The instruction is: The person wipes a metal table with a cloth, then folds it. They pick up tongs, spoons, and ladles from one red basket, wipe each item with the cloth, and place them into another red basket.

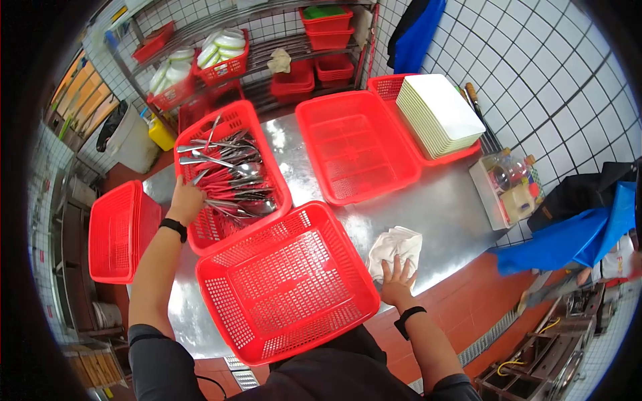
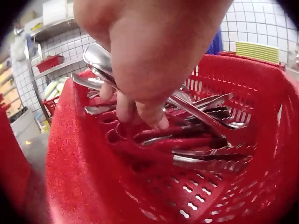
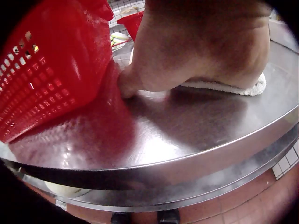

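My left hand point(image 1: 188, 202) reaches into the left red basket point(image 1: 257, 115), over a pile of metal utensils. In the left wrist view, its fingers curl down around the handles of red-handled tongs point(image 2: 140, 135); the palm hides part of this grip. Metal spoons point(image 1: 247, 168) lie mixed among the tongs. My right hand point(image 1: 398, 289) rests with spread fingers on a folded white cloth point(image 1: 399, 244) on the steel table. The right wrist view shows the cloth's edge point(image 3: 254, 88) under the palm. Between the hands sits a perforated red basket point(image 1: 287, 287) with nothing in it, nearest my body.
Another red basket point(image 1: 361, 144) stands toward the back of the steel table point(image 1: 441, 200). Behind it, white trays point(image 1: 445, 113) are stacked in a red basket. A white bin of bottles point(image 1: 491, 190) is at right. Stacked red baskets point(image 1: 117, 230) stand at left, shelves behind.
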`<state>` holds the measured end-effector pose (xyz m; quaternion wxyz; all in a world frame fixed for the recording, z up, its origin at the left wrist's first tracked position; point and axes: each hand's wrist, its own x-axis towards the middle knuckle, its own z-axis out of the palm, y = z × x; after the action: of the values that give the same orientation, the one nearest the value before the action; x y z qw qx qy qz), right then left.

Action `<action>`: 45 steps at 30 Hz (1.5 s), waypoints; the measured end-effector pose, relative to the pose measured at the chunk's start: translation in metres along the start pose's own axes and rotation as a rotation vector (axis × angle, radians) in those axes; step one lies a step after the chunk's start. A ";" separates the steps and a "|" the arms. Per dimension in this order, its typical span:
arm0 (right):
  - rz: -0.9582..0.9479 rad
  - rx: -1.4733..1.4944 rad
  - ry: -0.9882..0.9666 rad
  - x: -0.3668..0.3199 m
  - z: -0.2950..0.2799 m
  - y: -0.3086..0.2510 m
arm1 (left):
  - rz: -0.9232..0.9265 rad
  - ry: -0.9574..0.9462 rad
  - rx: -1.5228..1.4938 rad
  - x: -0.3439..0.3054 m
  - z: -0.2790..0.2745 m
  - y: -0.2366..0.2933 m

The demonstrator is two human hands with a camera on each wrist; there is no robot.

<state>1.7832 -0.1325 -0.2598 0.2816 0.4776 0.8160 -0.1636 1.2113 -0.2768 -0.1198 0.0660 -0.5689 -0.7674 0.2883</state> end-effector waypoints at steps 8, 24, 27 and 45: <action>-0.007 -0.009 0.050 0.007 0.017 0.009 | 0.109 0.308 0.061 -0.034 -0.035 -0.051; -0.006 -0.011 0.127 0.010 0.029 0.012 | -0.360 0.660 0.034 0.054 0.080 -0.007; -0.015 0.049 0.033 -0.005 0.000 0.002 | -0.118 0.461 -0.194 0.059 0.088 0.020; 0.012 0.126 0.030 -0.004 -0.004 -0.003 | -0.189 0.108 -0.021 0.059 0.098 0.044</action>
<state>1.7814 -0.1347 -0.2545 0.2398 0.5018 0.8051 -0.2060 1.1856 -0.2510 -0.2368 0.1281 -0.5092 -0.8160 0.2417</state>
